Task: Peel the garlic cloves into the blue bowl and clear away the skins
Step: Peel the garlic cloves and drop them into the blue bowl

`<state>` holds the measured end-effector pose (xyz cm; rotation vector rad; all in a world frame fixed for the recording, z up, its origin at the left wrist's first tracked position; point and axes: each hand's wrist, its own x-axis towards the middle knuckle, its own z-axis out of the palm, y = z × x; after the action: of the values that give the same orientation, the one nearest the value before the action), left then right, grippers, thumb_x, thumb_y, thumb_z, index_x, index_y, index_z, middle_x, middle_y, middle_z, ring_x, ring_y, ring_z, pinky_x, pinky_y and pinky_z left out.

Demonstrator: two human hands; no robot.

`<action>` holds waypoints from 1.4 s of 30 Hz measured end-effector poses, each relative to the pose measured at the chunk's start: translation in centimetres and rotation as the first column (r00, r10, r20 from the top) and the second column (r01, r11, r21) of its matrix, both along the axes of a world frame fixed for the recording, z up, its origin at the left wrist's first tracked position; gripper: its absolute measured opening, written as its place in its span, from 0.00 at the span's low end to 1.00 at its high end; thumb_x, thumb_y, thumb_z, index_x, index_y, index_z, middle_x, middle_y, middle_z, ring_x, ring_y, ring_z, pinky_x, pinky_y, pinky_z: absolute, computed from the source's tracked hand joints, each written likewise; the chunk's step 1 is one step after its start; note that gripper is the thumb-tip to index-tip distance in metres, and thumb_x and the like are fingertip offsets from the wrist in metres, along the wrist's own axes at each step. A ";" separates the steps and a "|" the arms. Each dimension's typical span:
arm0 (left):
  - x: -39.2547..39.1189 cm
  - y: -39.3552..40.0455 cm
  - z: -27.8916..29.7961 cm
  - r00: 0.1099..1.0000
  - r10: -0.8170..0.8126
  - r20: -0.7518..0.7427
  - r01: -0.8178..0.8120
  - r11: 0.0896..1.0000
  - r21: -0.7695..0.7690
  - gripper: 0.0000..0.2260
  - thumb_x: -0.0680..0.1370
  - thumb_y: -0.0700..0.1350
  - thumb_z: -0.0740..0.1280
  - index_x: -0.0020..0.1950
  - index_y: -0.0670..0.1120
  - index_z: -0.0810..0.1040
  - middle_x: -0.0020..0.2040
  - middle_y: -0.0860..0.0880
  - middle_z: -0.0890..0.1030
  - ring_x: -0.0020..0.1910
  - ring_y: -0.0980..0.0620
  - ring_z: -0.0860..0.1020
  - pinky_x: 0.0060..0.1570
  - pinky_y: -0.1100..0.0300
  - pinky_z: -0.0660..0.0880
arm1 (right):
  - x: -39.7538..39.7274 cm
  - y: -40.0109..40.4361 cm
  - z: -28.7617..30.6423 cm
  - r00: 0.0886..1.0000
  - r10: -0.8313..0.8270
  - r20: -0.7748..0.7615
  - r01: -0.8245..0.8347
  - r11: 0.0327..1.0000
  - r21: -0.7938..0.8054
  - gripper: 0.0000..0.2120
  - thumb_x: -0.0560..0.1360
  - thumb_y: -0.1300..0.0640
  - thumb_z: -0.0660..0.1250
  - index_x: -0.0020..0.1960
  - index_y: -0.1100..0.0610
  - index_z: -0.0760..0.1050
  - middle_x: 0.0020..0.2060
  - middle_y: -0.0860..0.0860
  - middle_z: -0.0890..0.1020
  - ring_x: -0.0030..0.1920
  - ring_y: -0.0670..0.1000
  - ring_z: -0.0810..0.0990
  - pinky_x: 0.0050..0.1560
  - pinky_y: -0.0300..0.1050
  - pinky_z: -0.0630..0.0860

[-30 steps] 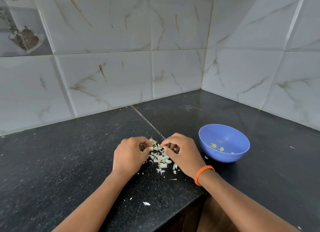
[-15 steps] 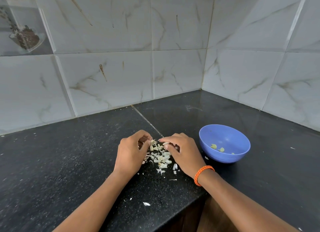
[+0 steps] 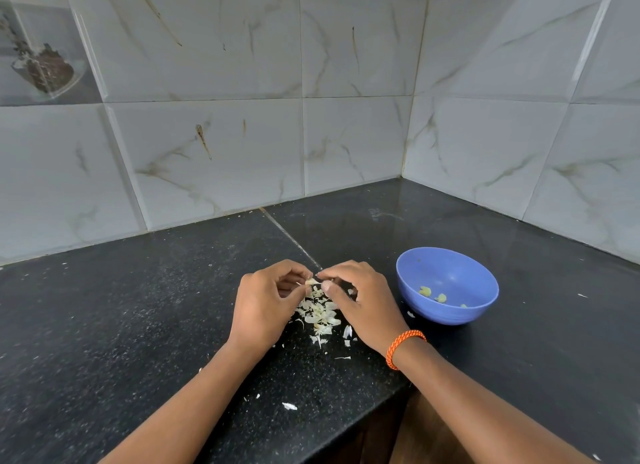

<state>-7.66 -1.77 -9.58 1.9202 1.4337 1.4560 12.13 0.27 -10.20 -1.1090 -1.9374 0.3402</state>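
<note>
A small pale garlic clove (image 3: 312,282) is pinched between the fingertips of my left hand (image 3: 266,304) and my right hand (image 3: 363,302), a little above the black counter. Under and between the hands lies a heap of whitish garlic skins (image 3: 320,316). The blue bowl (image 3: 447,285) stands just right of my right hand, with a few peeled yellowish cloves (image 3: 433,293) in its bottom. An orange cord band (image 3: 403,346) circles my right wrist.
The black speckled counter (image 3: 138,325) meets marble-look wall tiles (image 3: 214,158) in a corner at the back right. Stray skin bits lie nearer me, one at the front edge (image 3: 289,406). The counter's front edge drops off below my right forearm.
Both hands have lifted slightly off the skin heap and brought their fingertips together on the clove. The bowl has not moved.
</note>
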 end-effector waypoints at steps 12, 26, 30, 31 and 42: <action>0.6 -0.4 0.2 0.997 -0.016 0.071 0.018 0.999 -0.030 0.06 0.76 0.40 0.81 0.48 0.51 0.90 0.41 0.59 0.88 0.42 0.58 0.87 0.49 0.55 0.86 | -0.4 -0.6 0.5 0.991 0.051 -0.123 -0.046 0.998 0.039 0.05 0.78 0.60 0.75 0.50 0.51 0.84 0.45 0.43 0.84 0.44 0.48 0.83 0.43 0.32 0.74; 0.8 -0.5 0.2 0.968 -0.039 0.248 0.067 0.992 -0.104 0.07 0.75 0.39 0.82 0.45 0.50 0.89 0.42 0.53 0.89 0.40 0.52 0.87 0.48 0.52 0.86 | -0.7 -1.1 0.8 0.982 0.079 -0.173 -0.079 0.997 0.008 0.16 0.76 0.63 0.74 0.60 0.48 0.79 0.40 0.44 0.83 0.38 0.51 0.78 0.40 0.35 0.73; 0.9 -0.5 0.2 0.969 -0.054 0.240 0.083 0.990 -0.113 0.05 0.77 0.41 0.80 0.49 0.50 0.89 0.43 0.54 0.89 0.43 0.52 0.88 0.52 0.47 0.86 | -1.0 -1.4 1.1 0.962 0.088 -0.259 -0.090 0.996 0.006 0.16 0.75 0.64 0.74 0.58 0.49 0.79 0.38 0.47 0.83 0.30 0.49 0.68 0.36 0.35 0.69; 1.0 -0.5 0.2 0.969 -0.063 0.240 0.094 0.988 -0.118 0.04 0.78 0.42 0.80 0.50 0.50 0.90 0.44 0.54 0.90 0.44 0.52 0.89 0.52 0.46 0.86 | -1.0 -1.4 1.2 0.955 0.091 -0.281 -0.093 0.996 0.004 0.16 0.75 0.64 0.74 0.58 0.50 0.78 0.37 0.48 0.83 0.30 0.48 0.66 0.36 0.35 0.68; 1.5 -0.5 -0.1 0.946 -0.176 0.272 0.209 0.973 -0.096 0.09 0.82 0.37 0.74 0.49 0.49 0.92 0.45 0.50 0.90 0.46 0.48 0.89 0.54 0.46 0.86 | -1.3 -1.4 1.4 0.896 0.097 -0.434 -0.156 0.983 -0.101 0.13 0.70 0.63 0.74 0.52 0.51 0.79 0.34 0.51 0.82 0.31 0.48 0.65 0.36 0.44 0.70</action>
<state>-6.15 -2.30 -9.73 1.6686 1.1537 1.4313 10.84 -1.10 -8.82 -0.8995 -1.6108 0.7327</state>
